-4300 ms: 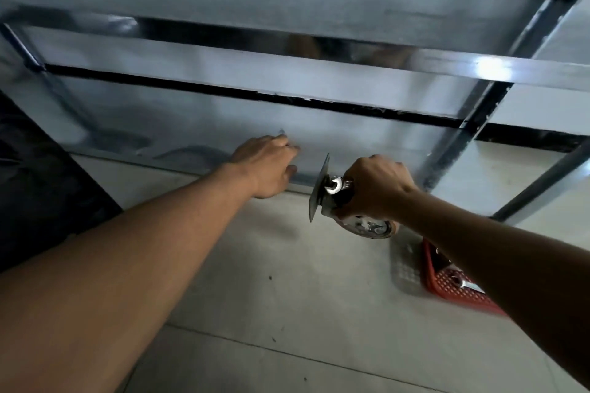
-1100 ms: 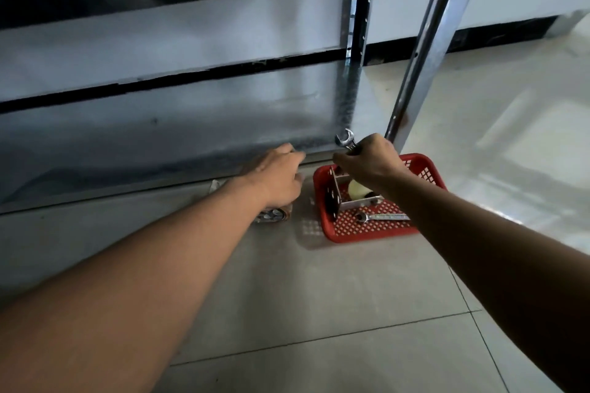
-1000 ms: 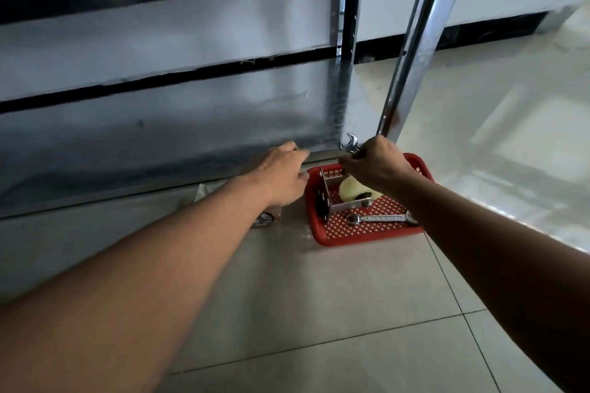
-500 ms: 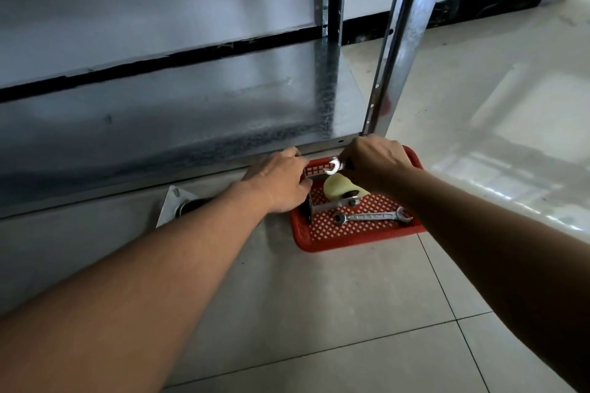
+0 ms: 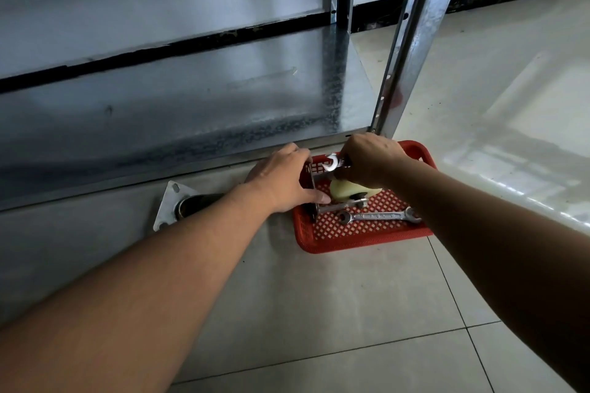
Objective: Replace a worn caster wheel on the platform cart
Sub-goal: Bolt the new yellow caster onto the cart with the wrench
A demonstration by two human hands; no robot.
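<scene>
A red mesh basket (image 5: pixel 357 241) sits on the floor by the cart's corner. In it lies a caster with a cream wheel (image 5: pixel 346 191) and a metal mounting plate. My left hand (image 5: pixel 281 182) grips that plate, thumb on its near face. My right hand (image 5: pixel 372 159) is just above the wheel and holds a wrench (image 5: pixel 330 163), whose open jaw sticks out to the left. To the left, another caster (image 5: pixel 177 204) lies on its side on the tiles, its plate facing me and its wheel hidden behind my left forearm.
A second wrench (image 5: pixel 380 216) lies flat in the basket's front. The cart's galvanized platform (image 5: pixel 191 105) fills the upper left, with a shiny upright post (image 5: pixel 415 41) at its corner right behind the basket. Pale floor tiles spread to the right and front.
My left hand left the caster on the floor and moved right onto the cream-wheeled caster's plate. My right hand came down over the basket with the wrench.
</scene>
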